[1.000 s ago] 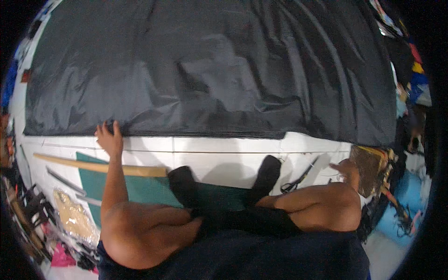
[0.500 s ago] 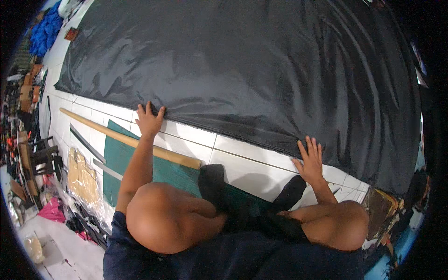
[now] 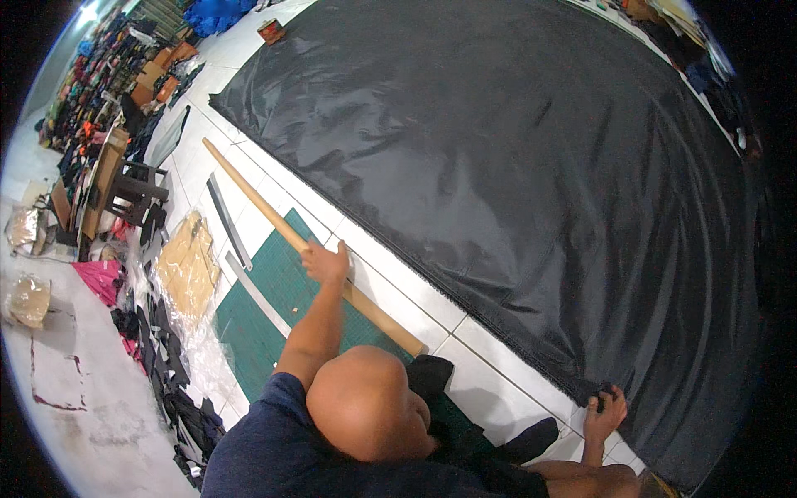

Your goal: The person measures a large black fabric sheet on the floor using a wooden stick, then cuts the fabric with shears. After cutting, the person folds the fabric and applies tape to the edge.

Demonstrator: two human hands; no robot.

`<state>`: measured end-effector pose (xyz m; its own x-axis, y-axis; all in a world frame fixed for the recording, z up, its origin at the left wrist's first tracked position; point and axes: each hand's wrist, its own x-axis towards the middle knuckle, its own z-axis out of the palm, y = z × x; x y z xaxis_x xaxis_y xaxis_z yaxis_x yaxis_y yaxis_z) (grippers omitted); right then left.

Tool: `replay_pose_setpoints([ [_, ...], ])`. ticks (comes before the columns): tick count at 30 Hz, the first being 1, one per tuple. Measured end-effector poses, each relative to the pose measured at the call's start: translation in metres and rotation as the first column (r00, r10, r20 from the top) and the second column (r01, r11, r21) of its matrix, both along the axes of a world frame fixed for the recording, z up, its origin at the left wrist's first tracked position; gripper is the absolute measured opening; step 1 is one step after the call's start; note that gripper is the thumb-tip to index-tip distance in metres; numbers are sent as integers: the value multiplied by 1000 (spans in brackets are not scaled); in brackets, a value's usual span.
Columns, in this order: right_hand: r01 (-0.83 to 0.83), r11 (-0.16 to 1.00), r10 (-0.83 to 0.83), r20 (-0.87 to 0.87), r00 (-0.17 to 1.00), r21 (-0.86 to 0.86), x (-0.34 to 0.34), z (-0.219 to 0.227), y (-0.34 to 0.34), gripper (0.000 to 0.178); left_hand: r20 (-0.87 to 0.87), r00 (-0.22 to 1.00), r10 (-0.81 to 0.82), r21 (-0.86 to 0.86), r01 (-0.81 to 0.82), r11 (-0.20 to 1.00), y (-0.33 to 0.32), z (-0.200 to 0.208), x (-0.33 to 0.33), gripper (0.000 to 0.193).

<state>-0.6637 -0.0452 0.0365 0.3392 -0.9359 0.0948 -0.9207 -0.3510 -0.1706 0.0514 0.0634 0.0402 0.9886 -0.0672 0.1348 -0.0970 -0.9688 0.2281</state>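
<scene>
A large sheet of black fabric [image 3: 465, 166] lies spread on the floor, with wrinkles toward its right side. At its near edge, my right hand [image 3: 608, 415] is closed, pinching a gathered bit of the cloth. My left hand [image 3: 325, 262] lies over a long brown cardboard tube [image 3: 383, 319], its fingers curled onto it and the thumb pointing away. That tube rests slantwise, partly across a green cutting mat [image 3: 278, 274]. My left hand hides a short stretch of the tube.
Beside the mat lie a metal ruler [image 3: 259, 295] and a dark strip [image 3: 228, 220]. Plastic-wrapped tan material [image 3: 189, 261] and black scraps [image 3: 187, 415] are further left. A dark stool [image 3: 137, 195] stands near piled goods. A small tin [image 3: 271, 31] sits by the fabric's far left corner.
My left hand has left the fabric edge and come down onto the tube. My right hand has gone from lying flat to pinching the fabric edge. The view has turned left.
</scene>
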Motion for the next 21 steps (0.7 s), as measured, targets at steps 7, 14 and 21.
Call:
replay_pose_setpoints([
  [7, -459, 867, 430, 177, 886, 193, 103, 131, -111, 38, -279, 932, 229, -314, -314, 896, 44, -41, 47, 70],
  [14, -854, 473, 849, 149, 508, 217, 329, 171, -110, 69, 19, 988, 151, -680, -98, 726, -42, -12, 22, 70],
  [21, -679, 666, 608, 302, 734, 309, 504, 90, -33, 80, 25, 996, -91, -862, 68, 503, -119, 21, -51, 53],
])
